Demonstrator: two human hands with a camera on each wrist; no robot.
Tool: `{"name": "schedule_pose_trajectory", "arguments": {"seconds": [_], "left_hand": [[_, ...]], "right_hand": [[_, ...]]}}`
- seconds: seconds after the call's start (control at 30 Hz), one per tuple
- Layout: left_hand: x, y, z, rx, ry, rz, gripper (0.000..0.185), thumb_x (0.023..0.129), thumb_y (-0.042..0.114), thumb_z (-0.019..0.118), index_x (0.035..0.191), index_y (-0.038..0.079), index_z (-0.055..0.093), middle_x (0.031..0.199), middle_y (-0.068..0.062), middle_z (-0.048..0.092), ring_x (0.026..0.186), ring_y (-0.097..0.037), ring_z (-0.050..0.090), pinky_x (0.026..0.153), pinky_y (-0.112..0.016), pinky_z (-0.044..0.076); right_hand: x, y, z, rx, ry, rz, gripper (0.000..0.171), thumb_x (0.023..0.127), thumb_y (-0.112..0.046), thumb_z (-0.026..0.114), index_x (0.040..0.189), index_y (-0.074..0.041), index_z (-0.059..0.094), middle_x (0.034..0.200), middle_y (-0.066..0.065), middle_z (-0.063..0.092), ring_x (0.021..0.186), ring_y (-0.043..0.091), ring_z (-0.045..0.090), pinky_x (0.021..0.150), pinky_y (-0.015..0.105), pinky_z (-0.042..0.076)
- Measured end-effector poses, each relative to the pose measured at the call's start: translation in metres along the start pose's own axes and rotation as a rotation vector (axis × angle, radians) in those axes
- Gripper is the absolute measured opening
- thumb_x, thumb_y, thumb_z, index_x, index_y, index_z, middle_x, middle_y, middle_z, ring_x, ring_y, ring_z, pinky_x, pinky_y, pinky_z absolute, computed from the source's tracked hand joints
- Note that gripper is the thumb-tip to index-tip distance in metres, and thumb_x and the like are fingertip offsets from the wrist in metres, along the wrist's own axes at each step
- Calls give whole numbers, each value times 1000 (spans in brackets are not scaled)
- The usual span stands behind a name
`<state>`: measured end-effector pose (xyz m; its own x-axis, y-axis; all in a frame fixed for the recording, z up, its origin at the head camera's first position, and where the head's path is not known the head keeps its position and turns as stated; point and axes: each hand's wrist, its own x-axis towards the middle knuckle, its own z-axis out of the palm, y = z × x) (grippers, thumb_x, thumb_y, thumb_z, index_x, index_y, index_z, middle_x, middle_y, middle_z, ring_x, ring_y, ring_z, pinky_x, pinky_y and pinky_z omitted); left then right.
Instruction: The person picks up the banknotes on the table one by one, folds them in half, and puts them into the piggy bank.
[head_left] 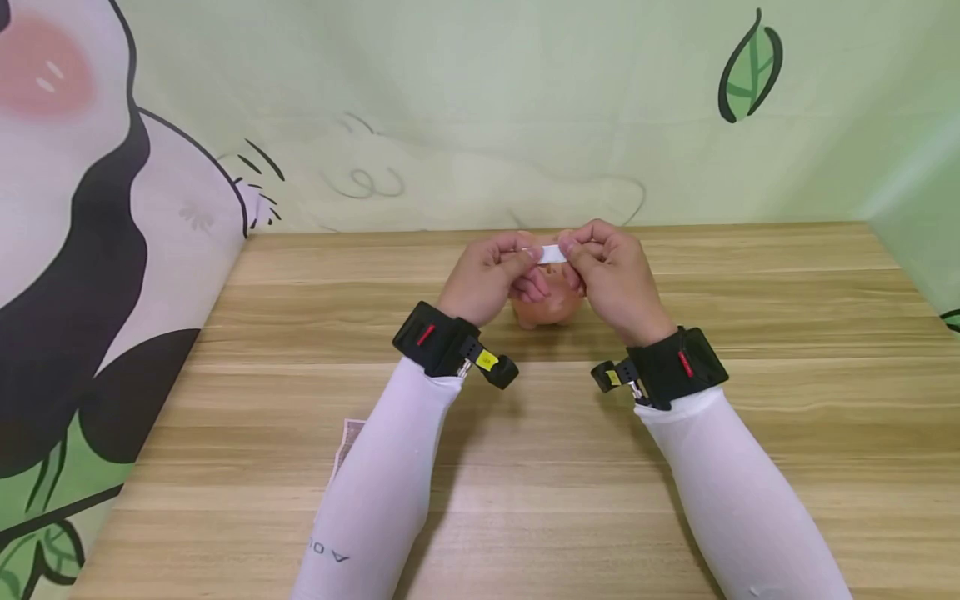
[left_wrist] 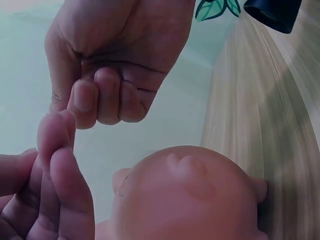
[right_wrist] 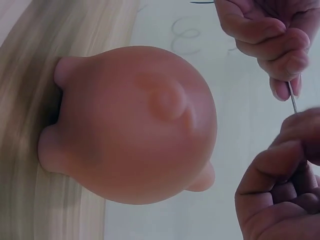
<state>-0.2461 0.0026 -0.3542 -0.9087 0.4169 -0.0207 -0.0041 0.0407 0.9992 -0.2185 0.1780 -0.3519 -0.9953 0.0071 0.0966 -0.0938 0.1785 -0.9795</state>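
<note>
**Pale strip stretched between both hands, above the pig**

White paper is what you are holding: a small strip, pinched at its left end by your left hand and at its right end by your right hand. Its long axis is running left to right, roughly level, and it is hanging in the air just above and slightly behind the orange-pink piggy bank. Both hands are equally near it, each with thumb and forefinger closing on an end while the other fingers are curling loosely into the palm. From the right wrist view the strip is showing edge-on as a thin line, so it is flat and very thin.

The piggy bank is sitting on the wooden table, directly below your knuckles, smooth and rounded, with stubby feet and a raised bump on its body. You cannot see a slot from these views. A banknote is lying by your left sleeve.
</note>
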Motion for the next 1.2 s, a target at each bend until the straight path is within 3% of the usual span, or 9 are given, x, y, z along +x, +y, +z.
{"name": "schedule_pose_trajectory", "arguments": {"seconds": [0.2, 0.4, 0.7, 0.87, 1.07, 1.2], "left_hand": [[1, 0, 1, 22, -2, -15, 22, 106, 14, 58, 96, -3, 65, 68, 0, 69, 63, -13, 66, 62, -24, 57], [0, -1, 0, 44, -8, -17, 24, 109, 18, 54, 104, -1, 68, 70, -2, 69, 65, -14, 66, 63, -25, 58], [1, 0, 0, 334, 95, 39, 31, 109, 29, 53, 95, 6, 68, 77, -1, 59, 64, -11, 48, 56, -22, 40], [0, 1, 1, 405, 130, 75, 32, 109, 30, 53, 97, 5, 70, 79, -5, 61, 64, -12, 46, 54, -24, 37], [-1, 2, 2, 376, 155, 78, 32, 109, 31, 54, 97, 5, 69, 79, -5, 60, 64, -14, 45, 53, -25, 35], [-1, 3, 3, 355, 160, 74, 33, 109, 32, 53, 94, 6, 68, 74, -2, 54, 60, -14, 42, 51, -25, 32]], "right_hand": [[-1, -2, 0, -10, 17, -1, 17, 107, -18, 58, 98, -4, 59, 61, -8, 51, 57, 7, 42, 46, 20, 29], [-2, -3, -2, -38, 30, -1, 15, 107, -17, 58, 98, -4, 60, 61, -9, 52, 56, 6, 40, 45, 21, 25], [0, -2, -1, -47, 4, -7, 18, 108, -16, 56, 98, -1, 59, 61, -9, 50, 56, 7, 40, 46, 21, 26], [-1, -2, -1, -36, -3, -2, 20, 108, -18, 55, 97, -2, 58, 61, -9, 51, 58, 7, 44, 47, 21, 30], [-3, -3, -1, 6, -11, 15, 18, 108, -20, 55, 99, -5, 59, 65, -6, 58, 63, 9, 54, 56, 21, 48], [-3, -4, -1, 13, -35, 27, 19, 107, -21, 56, 100, -3, 60, 69, -5, 62, 65, 9, 58, 60, 20, 53]]}}
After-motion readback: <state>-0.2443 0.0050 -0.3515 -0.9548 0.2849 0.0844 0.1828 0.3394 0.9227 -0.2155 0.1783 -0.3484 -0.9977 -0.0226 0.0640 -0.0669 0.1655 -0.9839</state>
